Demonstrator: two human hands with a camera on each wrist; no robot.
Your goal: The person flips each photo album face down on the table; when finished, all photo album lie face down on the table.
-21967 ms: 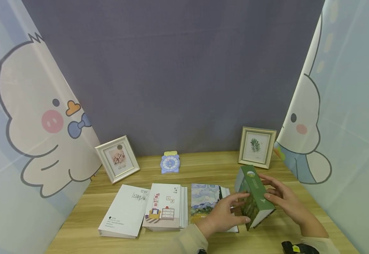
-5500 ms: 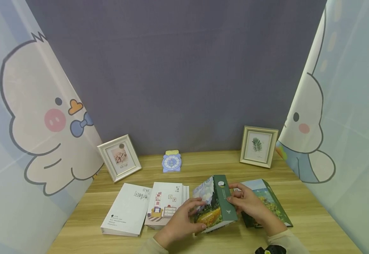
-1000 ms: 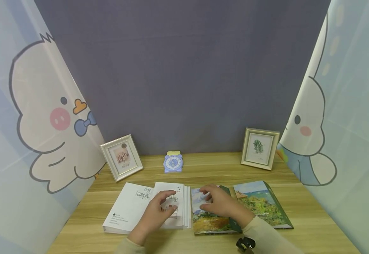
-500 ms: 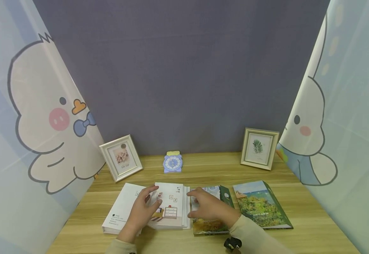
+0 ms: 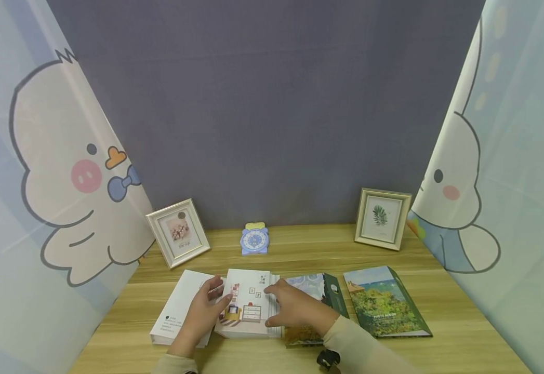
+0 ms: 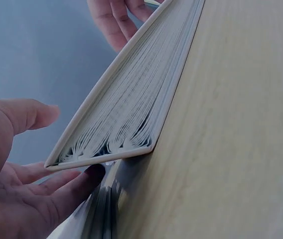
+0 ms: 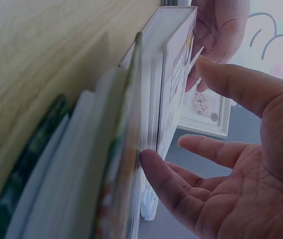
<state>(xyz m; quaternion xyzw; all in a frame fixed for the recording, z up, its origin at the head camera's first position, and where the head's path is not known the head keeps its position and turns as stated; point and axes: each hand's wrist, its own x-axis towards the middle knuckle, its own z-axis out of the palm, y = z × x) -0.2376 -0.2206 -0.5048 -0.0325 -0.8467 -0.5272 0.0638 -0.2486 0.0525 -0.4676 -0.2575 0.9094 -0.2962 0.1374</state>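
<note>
Four albums lie in a row on the wooden table (image 5: 463,332), and the person has both hands about the drawing album (image 5: 246,306), a white one with an armchair and drawers on its cover. Taking it as the middle of the dial, the plain album (image 5: 178,301) sits at nine o'clock, the field album (image 5: 309,283) is just beside it at three with the sea album (image 5: 386,306) beyond, the toy clock (image 5: 254,240) is at twelve, the flower frame (image 5: 178,232) at half past ten and the leaf frame (image 5: 383,218) near two.

The left hand (image 5: 201,311) is at the nine o'clock edge, fingers by the spine, thumb clear of the cover; nothing is clasped. The right hand (image 5: 295,306) reaches the three o'clock edge with thumb and fingers spread, fingertips at the page side, unclenched too. How hard any fingertip presses, I cannot tell.

Packed with leaves, it should feel weighty, I reckon, with stiff boards and soft pages that could fan apart. The cover looks smooth, so it may slip a little; nothing seems breakable, though corners could dent. I'd support the spine at nine and pinch both covers together at three, since lifting by the top cover alone would probably swing it open
</note>
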